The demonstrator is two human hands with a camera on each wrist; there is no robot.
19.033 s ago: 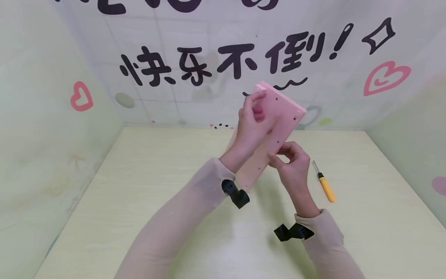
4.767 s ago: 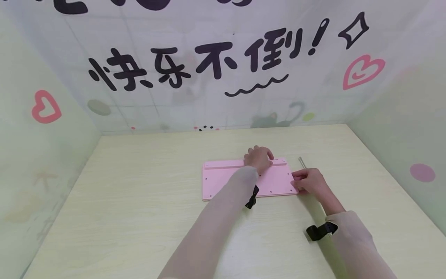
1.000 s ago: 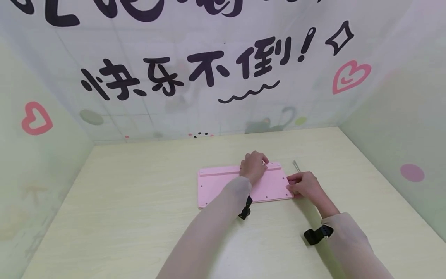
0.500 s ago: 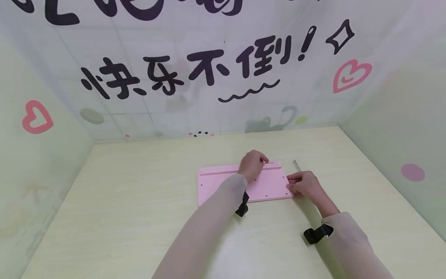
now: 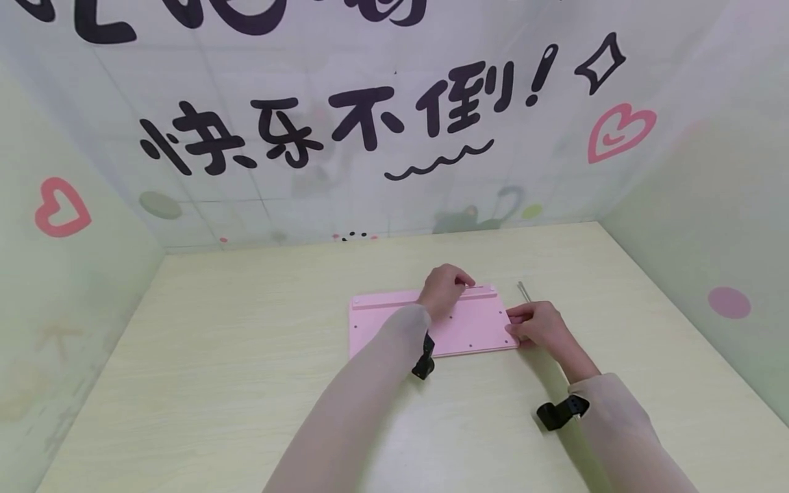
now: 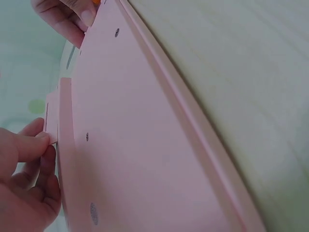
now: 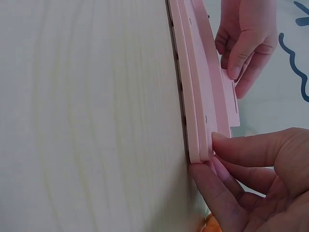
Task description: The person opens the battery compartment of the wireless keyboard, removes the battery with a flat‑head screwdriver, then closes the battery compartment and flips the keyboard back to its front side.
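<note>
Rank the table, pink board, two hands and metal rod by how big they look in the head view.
Table
Pink board
Left hand and right hand: too alike to rank
Metal rod (visible part)

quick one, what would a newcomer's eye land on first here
Probably the big black lettering across the back wall. Next, likely, the pink panel lying on the pale table, where the left hand pinches a pink tab at its far edge and the right hand grips its right end. The pink heart on the left wall also stands out.
</note>
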